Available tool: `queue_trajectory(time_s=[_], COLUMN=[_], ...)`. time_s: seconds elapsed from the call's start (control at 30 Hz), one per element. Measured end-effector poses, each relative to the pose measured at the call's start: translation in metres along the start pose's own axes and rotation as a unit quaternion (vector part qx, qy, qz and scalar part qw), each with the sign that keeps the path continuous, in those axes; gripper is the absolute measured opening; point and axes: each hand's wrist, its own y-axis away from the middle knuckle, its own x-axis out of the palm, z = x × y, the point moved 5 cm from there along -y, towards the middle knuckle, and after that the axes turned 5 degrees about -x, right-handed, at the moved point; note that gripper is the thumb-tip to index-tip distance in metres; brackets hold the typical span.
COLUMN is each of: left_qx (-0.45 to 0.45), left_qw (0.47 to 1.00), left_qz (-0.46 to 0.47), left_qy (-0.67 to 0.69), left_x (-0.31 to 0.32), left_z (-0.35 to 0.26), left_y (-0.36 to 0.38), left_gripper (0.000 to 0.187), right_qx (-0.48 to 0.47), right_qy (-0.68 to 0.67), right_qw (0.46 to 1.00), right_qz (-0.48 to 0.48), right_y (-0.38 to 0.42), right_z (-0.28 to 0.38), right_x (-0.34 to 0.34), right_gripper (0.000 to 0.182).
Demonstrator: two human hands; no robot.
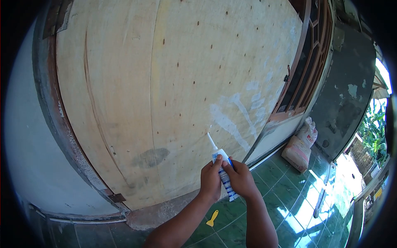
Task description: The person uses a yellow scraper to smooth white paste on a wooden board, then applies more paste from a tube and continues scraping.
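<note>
A white and blue tube (226, 182) with a long white nozzle is held between both hands, its tip at the surface of the plywood panel (124, 82). My left hand (211, 178) is wrapped round the tube's left side, with the thumb on its upper part. On the right side, my right hand (240, 177) grips the same tube, thumb pressed near the top. A small white mark shows on the wood just above the nozzle tip. Whitish smears (229, 124) lie on the panel to the right, and dark spots dot the wood.
On the green tiled floor (271, 177) lies a yellow scraper (212, 218), below my hands. Filled sacks (298, 149) lean by the wall at the right. A brown-framed window (304, 66) adjoins the panel, and a white wall (37, 144) stands at the left.
</note>
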Motion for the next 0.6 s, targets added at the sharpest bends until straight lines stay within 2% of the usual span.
queue_trajectory(time_s=[0.2,0.3,0.4,0.43,0.6], left_qx=[-0.018,-0.035,-0.059,-0.069,-0.094], left_qw=[0.999,0.996,0.99,0.983,0.981], left_qz=[0.02,0.023,0.009,0.03,0.076], left_qy=[0.023,0.077,0.13,0.167,0.15], left_x=[-0.002,0.004,0.006,0.008,0.026], left_z=[0.004,0.008,0.021,0.024,0.008], left_y=[-0.007,-0.005,-0.011,-0.013,-0.004], left_gripper=[0.041,0.039,0.034,0.032,0.031], right_qx=[0.016,-0.004,0.006,0.001,-0.056], right_qy=[0.03,0.097,0.193,0.284,0.334], right_qw=[0.999,0.995,0.979,0.956,0.939], right_qz=[0.006,0.0,0.062,0.07,0.063], right_y=[0.0,-0.002,-0.005,-0.011,-0.013], right_z=[0.007,0.014,0.044,0.051,0.087], right_x=[-0.005,-0.012,-0.027,-0.032,-0.048], right_gripper=[0.05,0.05,0.049,0.047,0.045])
